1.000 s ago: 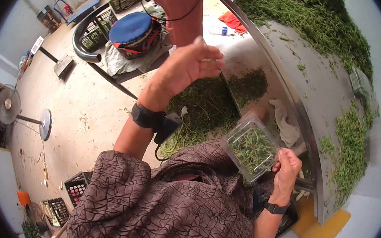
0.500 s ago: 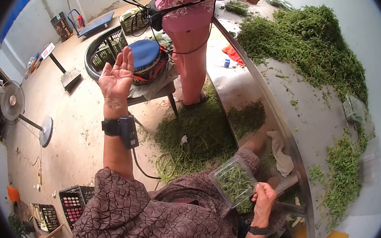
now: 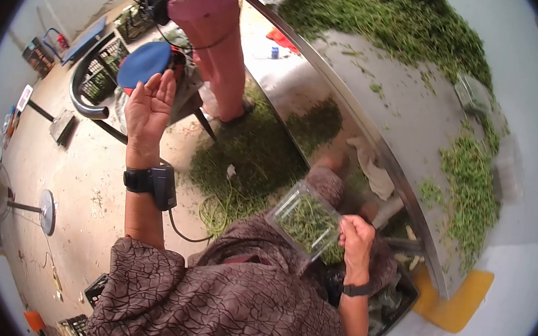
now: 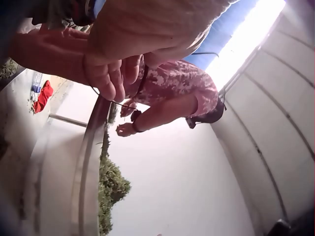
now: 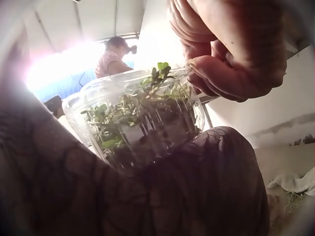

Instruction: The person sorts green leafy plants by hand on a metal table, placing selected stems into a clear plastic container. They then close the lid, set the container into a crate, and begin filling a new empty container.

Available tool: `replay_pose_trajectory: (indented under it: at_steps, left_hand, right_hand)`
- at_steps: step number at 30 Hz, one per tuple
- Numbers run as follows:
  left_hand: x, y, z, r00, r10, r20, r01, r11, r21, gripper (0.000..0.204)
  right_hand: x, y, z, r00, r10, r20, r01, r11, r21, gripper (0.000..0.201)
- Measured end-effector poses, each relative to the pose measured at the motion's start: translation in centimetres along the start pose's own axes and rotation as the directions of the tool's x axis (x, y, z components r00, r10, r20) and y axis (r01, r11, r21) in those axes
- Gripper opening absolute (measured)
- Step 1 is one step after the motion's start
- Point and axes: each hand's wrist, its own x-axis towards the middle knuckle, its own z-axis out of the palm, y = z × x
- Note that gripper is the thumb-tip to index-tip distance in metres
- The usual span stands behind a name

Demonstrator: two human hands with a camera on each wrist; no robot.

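My right hand point(image 3: 354, 236) pinches the edge of a clear plastic clamshell box point(image 3: 306, 222) filled with green sprigs, held over my lap beside the steel table point(image 3: 410, 117). In the right wrist view the box point(image 5: 140, 118) shows its greens through the wall, with my fingers point(image 5: 231, 73) curled on its rim. My left hand point(image 3: 150, 108) is raised in the air to the left, palm up, fingers straight and holding nothing. The left wrist view shows that hand's fingers point(image 4: 115, 78) loosely hanging, with another person behind.
Heaps of green sprigs point(image 3: 387, 17) cover the far table top, with more along its right edge point(image 3: 471, 187). Greens litter the floor point(image 3: 250, 160). A person in pink point(image 3: 213, 39) stands by a stool with a blue cushion point(image 3: 144, 62). A white cloth point(image 3: 372, 168) and black crates point(image 3: 100, 71) lie nearby.
My left hand swung out to the left and stays raised, palm open. My right hand keeps holding the box, which has moved slightly closer over my lap as my head turned.
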Motion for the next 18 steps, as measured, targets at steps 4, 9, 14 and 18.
replay_pose_trajectory:
  at_steps: [4, 9, 14, 18]
  left_hand:
    - [-3.9, -7.5, 0.8, 0.86, -0.448, 0.243, 0.222, 0.759, 0.612, 0.039]
    - [-9.4, -13.2, 4.8, 0.556, -0.748, 0.363, -0.018, 0.425, 0.905, 0.045]
    - [-10.3, -14.3, 6.6, 0.413, -0.839, 0.355, -0.025, 0.379, 0.925, 0.039]
    - [-10.6, -14.2, 7.3, 0.42, -0.841, 0.341, -0.08, 0.34, 0.937, 0.034]
  right_hand:
    - [-0.5, -1.9, 0.0, 0.996, -0.089, -0.014, 0.088, 0.995, -0.04, 0.015]
    - [-1.6, -4.3, -0.4, 0.988, -0.138, -0.066, 0.137, 0.99, -0.009, 0.015]
    - [-2.8, -5.6, -0.6, 0.981, -0.176, -0.078, 0.176, 0.984, -0.017, 0.015]
    - [-3.5, -6.5, 0.0, 0.98, -0.184, -0.073, 0.183, 0.983, -0.02, 0.014]
